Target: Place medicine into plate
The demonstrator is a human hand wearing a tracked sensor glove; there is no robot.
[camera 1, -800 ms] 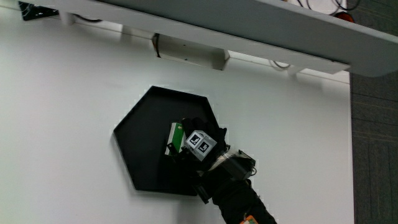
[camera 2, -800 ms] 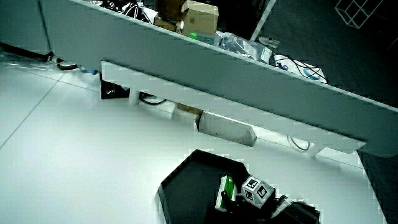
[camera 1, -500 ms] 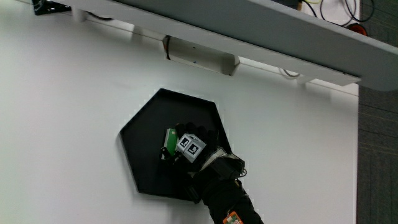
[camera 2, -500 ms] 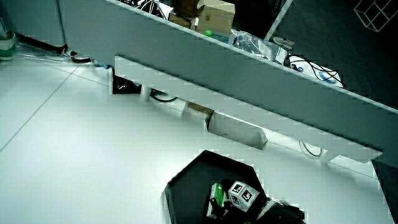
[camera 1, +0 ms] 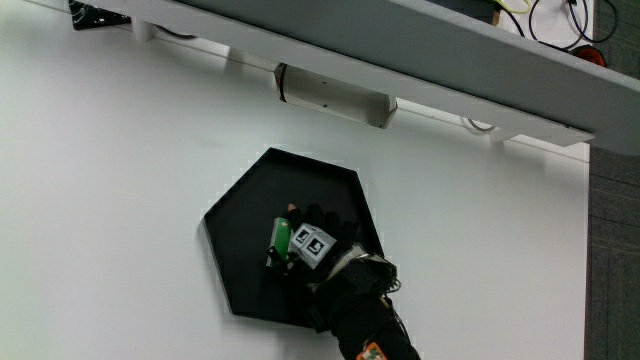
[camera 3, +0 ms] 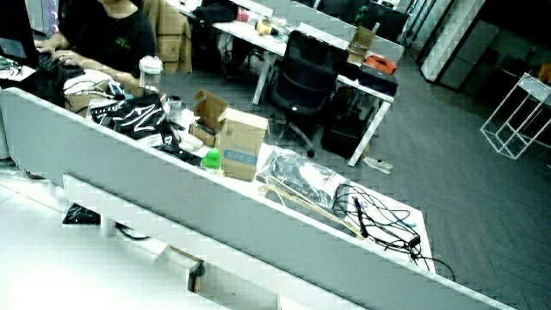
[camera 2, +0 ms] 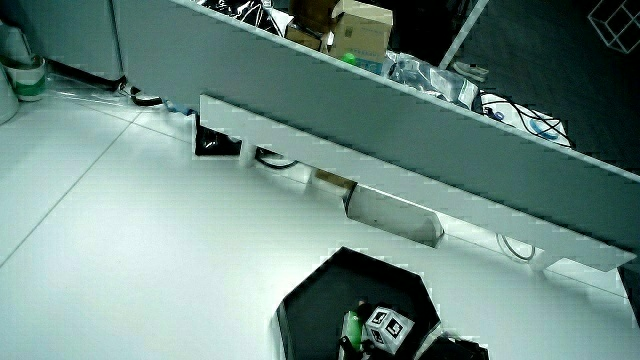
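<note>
The small green-and-white medicine packet (camera 1: 281,241) lies low inside the black hexagonal plate (camera 1: 245,200), near its middle; the black-gloved hand (camera 1: 313,245) with its patterned cube rests over it, fingers curled around it. Judging by this, the placing step is nearly done; the next move calls for letting the packet go onto the plate floor and lifting clear over the white table (camera 1: 120,150).

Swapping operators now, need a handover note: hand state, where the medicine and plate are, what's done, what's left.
Hand: over the black hexagonal plate, on the part nearer the person, fingers closed on the green and white medicine box.
Medicine box: low inside the plate, apparently at or near its floor; contact with the floor cannot be confirmed. A side view shows it inside the plate too.
Done: medicine carried to the plate and brought down into it.
Left: release the box and withdraw the hand.
Nothing else sits on the white table near the plate.
</note>
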